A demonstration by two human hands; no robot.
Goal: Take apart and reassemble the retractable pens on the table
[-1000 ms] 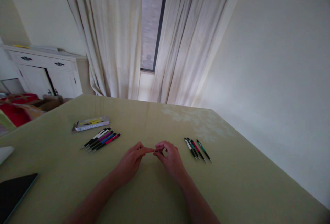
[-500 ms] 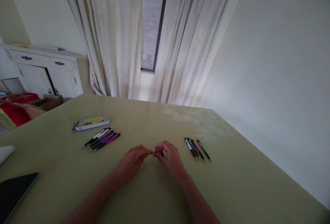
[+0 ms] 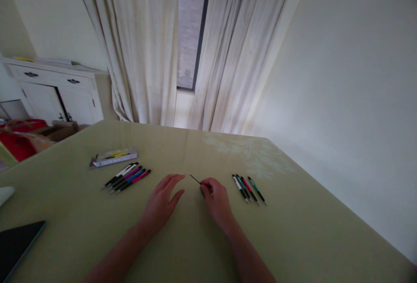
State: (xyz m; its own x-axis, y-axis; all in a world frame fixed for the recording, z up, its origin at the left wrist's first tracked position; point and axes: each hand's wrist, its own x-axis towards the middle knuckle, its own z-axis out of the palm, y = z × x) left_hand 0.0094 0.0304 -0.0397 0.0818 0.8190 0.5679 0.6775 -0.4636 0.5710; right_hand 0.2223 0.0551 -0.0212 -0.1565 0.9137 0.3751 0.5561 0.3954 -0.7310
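Note:
My right hand (image 3: pixel 216 198) is closed in a pinch on a thin dark pen refill (image 3: pixel 195 179), which sticks out up and to the left from the fingertips. A short dark piece (image 3: pixel 202 192) shows just under those fingers; its kind is unclear. To the left, my left hand (image 3: pixel 164 200) is open, thumb and fingers apart, with nothing in it and a small gap to the refill. Right of my hands lie several pens (image 3: pixel 245 187) with white, green and pink barrels. Another group of pens (image 3: pixel 127 178), in white, purple, blue and pink, lies on the left.
Behind the left pens lies a printed carton (image 3: pixel 115 158) with its end flap open. A dark flat device (image 3: pixel 21 244) and a white object (image 3: pixel 5 195) are at the table's left edge. The table (image 3: pixel 182 153) runs back towards curtains and a wall.
My left hand has let go of the thin piece, opened and drawn back left. The refill now points up-left from my right hand, with more of it showing.

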